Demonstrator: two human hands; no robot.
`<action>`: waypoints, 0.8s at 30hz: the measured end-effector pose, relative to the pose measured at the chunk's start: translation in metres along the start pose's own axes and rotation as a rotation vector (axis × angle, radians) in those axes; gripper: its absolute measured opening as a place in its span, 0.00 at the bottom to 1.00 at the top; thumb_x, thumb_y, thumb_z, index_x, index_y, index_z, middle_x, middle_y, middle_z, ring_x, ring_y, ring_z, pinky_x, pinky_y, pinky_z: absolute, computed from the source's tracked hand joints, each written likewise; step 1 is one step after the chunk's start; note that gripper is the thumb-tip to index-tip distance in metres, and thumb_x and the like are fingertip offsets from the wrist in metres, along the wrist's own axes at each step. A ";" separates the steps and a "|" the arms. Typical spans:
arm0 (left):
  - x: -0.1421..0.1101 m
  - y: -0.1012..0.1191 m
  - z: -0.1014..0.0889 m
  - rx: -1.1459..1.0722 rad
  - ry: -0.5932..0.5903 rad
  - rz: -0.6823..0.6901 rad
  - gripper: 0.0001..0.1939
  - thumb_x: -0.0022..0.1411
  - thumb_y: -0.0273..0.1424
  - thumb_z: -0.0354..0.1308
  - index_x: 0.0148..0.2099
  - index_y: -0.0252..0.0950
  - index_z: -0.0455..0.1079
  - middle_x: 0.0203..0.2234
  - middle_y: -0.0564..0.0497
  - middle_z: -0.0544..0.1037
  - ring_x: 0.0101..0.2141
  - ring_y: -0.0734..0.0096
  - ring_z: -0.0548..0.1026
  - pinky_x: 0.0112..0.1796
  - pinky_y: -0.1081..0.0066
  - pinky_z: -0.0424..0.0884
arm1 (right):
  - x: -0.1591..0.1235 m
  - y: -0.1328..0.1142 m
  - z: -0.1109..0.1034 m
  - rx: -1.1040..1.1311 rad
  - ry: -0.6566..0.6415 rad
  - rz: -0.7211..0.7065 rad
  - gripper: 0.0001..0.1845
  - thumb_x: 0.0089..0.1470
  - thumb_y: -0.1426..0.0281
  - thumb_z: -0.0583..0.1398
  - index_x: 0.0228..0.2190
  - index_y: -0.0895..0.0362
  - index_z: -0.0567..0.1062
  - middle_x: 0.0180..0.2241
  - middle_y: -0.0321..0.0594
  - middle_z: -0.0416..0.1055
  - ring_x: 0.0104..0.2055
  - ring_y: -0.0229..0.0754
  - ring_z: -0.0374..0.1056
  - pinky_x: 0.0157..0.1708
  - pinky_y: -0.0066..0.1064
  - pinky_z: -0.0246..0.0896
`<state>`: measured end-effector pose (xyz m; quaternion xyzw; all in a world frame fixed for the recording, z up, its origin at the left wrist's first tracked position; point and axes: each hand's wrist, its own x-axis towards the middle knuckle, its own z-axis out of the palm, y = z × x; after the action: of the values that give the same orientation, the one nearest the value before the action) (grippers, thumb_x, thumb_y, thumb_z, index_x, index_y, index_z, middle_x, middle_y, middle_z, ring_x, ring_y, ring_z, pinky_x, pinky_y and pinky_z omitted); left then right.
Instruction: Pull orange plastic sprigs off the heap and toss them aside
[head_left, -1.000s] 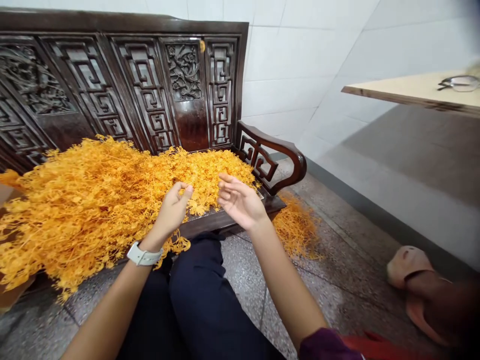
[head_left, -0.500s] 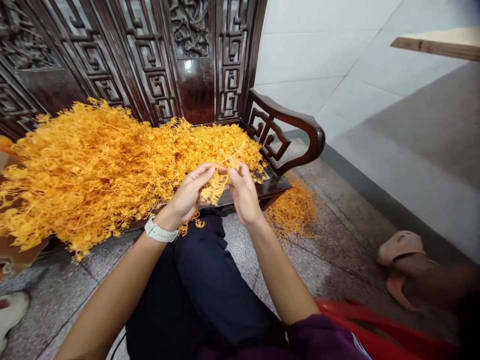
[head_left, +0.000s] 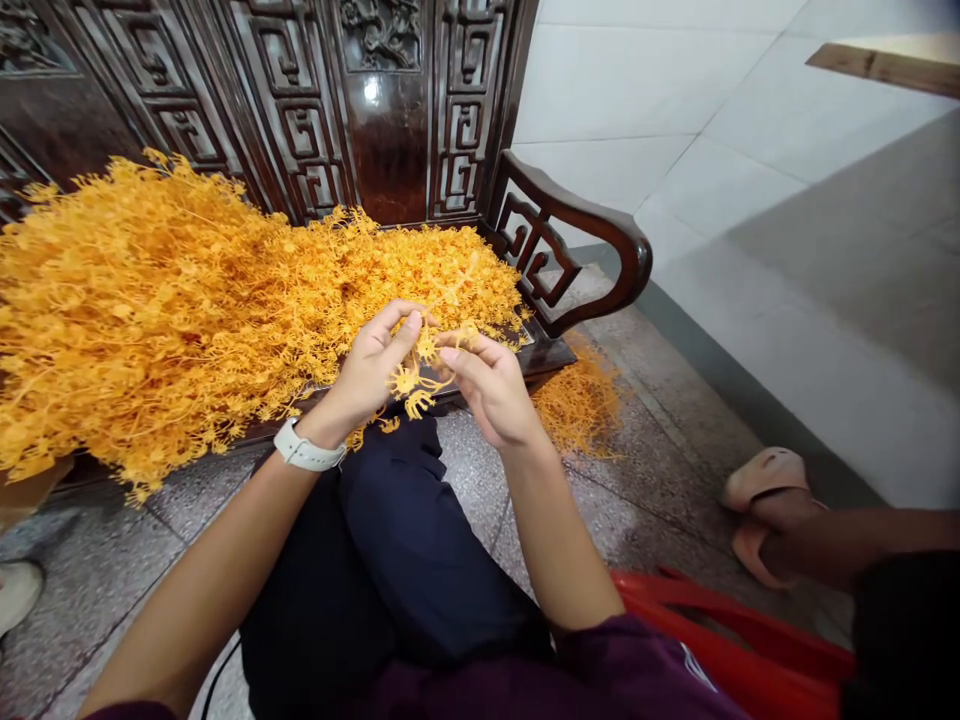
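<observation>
Between my two hands is a small yellow plastic flower sprig (head_left: 406, 381) with star-like, many-fingered ends. My left hand (head_left: 381, 358), with a pale watch on its wrist, pinches the sprig's stem between thumb and fingers. Close beside it, my right hand (head_left: 491, 385) grips the other side with thumb against forefinger. A big heap of the same yellow sprigs (head_left: 202, 300) covers the bench seat behind and left of my hands. Some sprig ends hang below my left hand, over my knee.
The dark carved wooden bench has a curved armrest (head_left: 577, 215) on the right. Orange-yellow stems (head_left: 577, 400) lie piled on the floor below it. A red plastic stool (head_left: 727, 630) and another person's sandalled foot (head_left: 765, 480) are at right. A wooden board (head_left: 885, 68) juts out above.
My hands were apart and seemingly without a sprig; they came together on one, and now its ends are turned downward. The view has tipped downward.
</observation>
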<state>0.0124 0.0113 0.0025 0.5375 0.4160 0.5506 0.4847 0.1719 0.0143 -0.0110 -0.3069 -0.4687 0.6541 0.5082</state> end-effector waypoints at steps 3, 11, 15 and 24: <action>0.000 -0.002 -0.002 0.083 -0.019 0.009 0.17 0.68 0.48 0.63 0.45 0.40 0.75 0.27 0.52 0.71 0.21 0.76 0.63 0.22 0.74 0.59 | 0.002 0.000 0.003 -0.005 -0.001 -0.017 0.10 0.53 0.62 0.72 0.34 0.53 0.81 0.33 0.35 0.75 0.35 0.37 0.68 0.41 0.33 0.67; -0.006 -0.005 0.001 0.168 0.056 0.077 0.17 0.68 0.47 0.64 0.39 0.37 0.75 0.20 0.55 0.63 0.20 0.75 0.61 0.21 0.73 0.53 | -0.005 0.007 -0.007 -0.225 -0.108 -0.168 0.08 0.62 0.63 0.67 0.41 0.52 0.81 0.40 0.37 0.77 0.43 0.40 0.71 0.49 0.35 0.67; -0.008 -0.004 0.008 0.031 0.100 -0.041 0.14 0.66 0.43 0.66 0.37 0.38 0.73 0.18 0.58 0.59 0.16 0.78 0.53 0.18 0.73 0.47 | -0.012 0.015 -0.003 -0.235 -0.083 -0.230 0.08 0.64 0.62 0.65 0.43 0.51 0.80 0.39 0.37 0.74 0.42 0.41 0.70 0.52 0.37 0.65; -0.008 -0.003 0.009 -0.018 0.062 -0.063 0.17 0.63 0.46 0.68 0.36 0.38 0.73 0.19 0.57 0.62 0.16 0.79 0.54 0.18 0.73 0.47 | -0.026 0.016 -0.004 -0.267 -0.016 -0.229 0.10 0.65 0.57 0.64 0.38 0.50 0.77 0.35 0.38 0.69 0.38 0.44 0.64 0.46 0.39 0.65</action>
<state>0.0215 0.0033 -0.0013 0.5022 0.4427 0.5552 0.4935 0.1767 -0.0098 -0.0289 -0.3111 -0.5874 0.5264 0.5302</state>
